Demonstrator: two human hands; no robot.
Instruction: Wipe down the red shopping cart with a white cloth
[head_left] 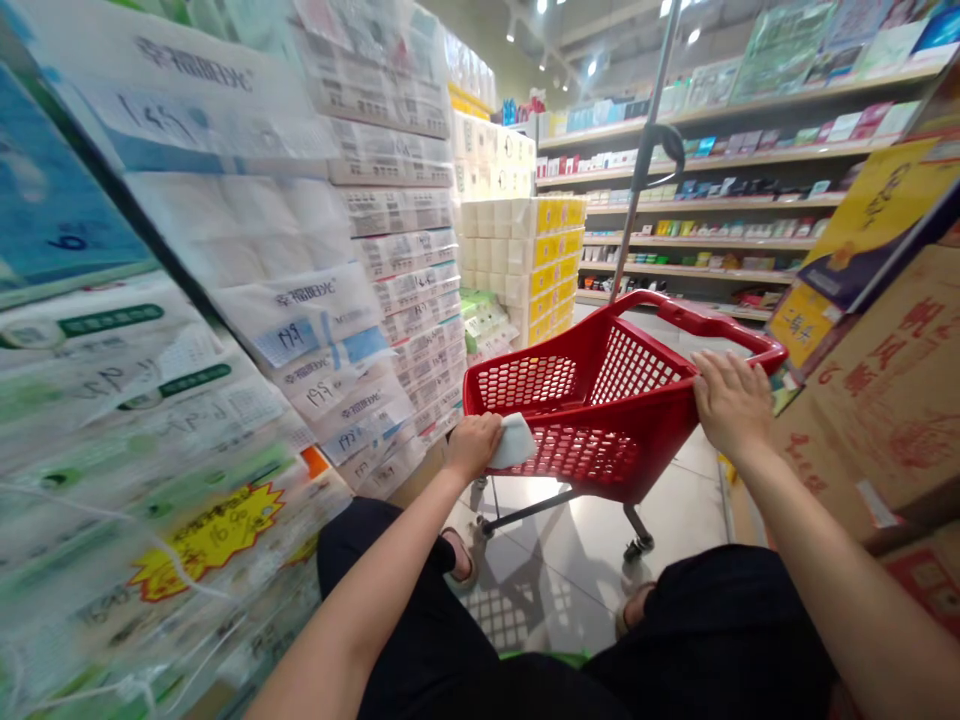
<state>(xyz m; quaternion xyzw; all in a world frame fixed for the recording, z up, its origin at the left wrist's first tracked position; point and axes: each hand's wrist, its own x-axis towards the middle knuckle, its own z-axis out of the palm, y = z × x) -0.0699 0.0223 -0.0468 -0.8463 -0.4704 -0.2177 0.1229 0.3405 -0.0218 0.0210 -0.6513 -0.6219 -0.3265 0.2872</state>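
Note:
A red plastic shopping basket on wheels point(600, 400) stands on the shop floor in front of my knees, tipped toward me. My left hand point(471, 445) is closed around a folded white cloth point(514, 441) and presses it against the basket's near wall. My right hand point(729, 400) lies on the basket's right rim, fingers curled over the edge and gripping it. The basket looks empty inside. Its grey pull handle point(645, 150) rises behind it.
Stacked packs of toilet tissue point(247, 300) wall in the left side. Yellow-and-white tissue packs point(525, 260) stand further down the aisle. Cardboard boxes point(892, 390) sit at the right, and shelves of small goods point(712, 180) run along the back. Glossy tiled floor point(570, 560) lies beneath.

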